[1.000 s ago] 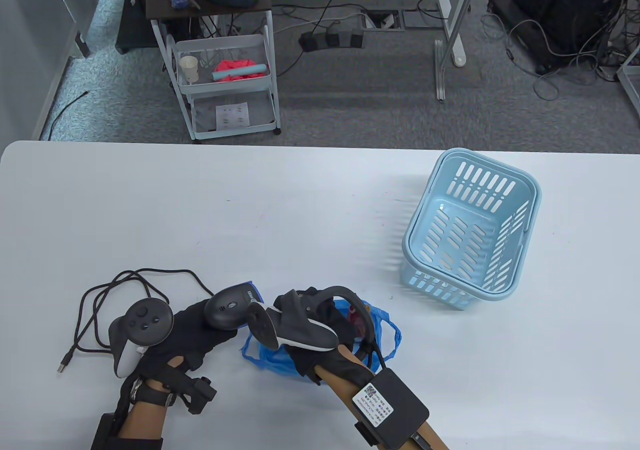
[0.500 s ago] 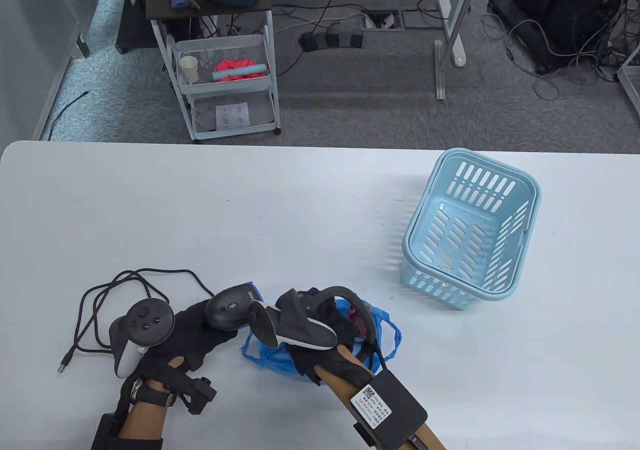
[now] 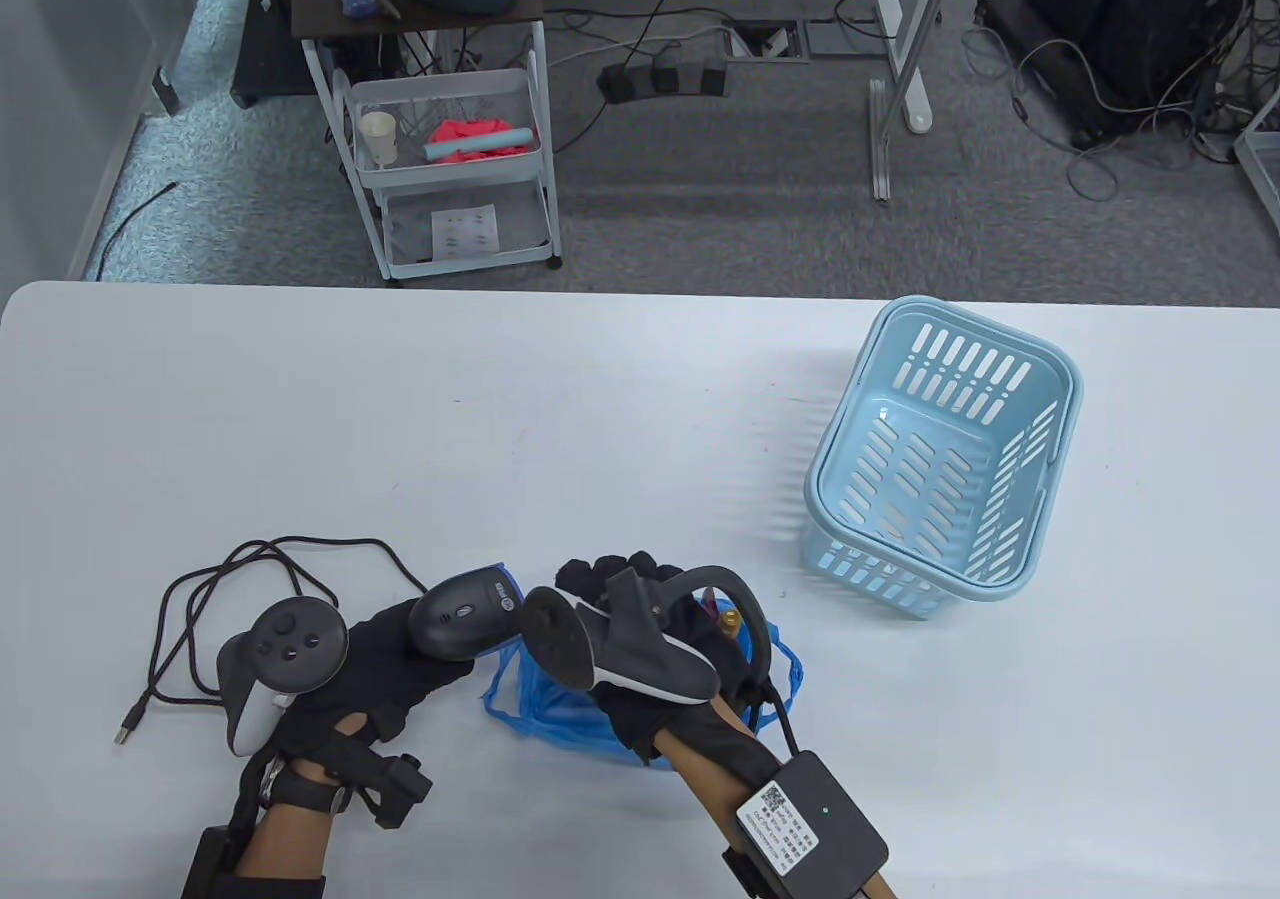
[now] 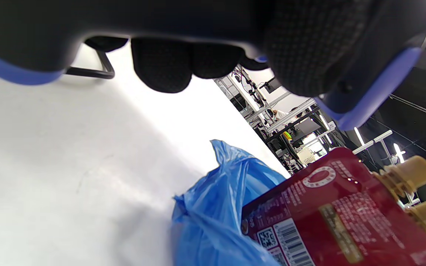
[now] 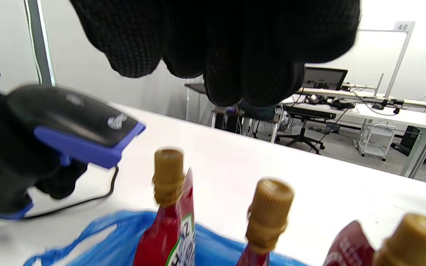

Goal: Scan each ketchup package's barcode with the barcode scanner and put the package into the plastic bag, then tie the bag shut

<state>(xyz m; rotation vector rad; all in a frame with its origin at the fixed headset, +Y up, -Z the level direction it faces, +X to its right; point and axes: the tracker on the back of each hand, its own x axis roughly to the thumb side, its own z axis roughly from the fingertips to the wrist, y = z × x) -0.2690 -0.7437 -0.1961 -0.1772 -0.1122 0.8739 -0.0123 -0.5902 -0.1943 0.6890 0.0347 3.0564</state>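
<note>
We held the barcode scanner (image 3: 462, 617) in our left hand (image 3: 375, 664), just left of the plastic bag (image 3: 560, 709). Our right hand (image 3: 655, 629) hung over the bag; whether its grip held anything we could not tell. The ketchup package (image 4: 337, 218) stood caps-up inside, barcode facing the scanner.

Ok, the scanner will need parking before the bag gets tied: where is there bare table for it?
Bare table spans the far half, from the left edge to the blue basket, and the strip between the basket and blue plastic bag. The near left is crowded: scanner cable, left hand gripping the barcode scanner, right hand over the ketchup pouches.
</note>
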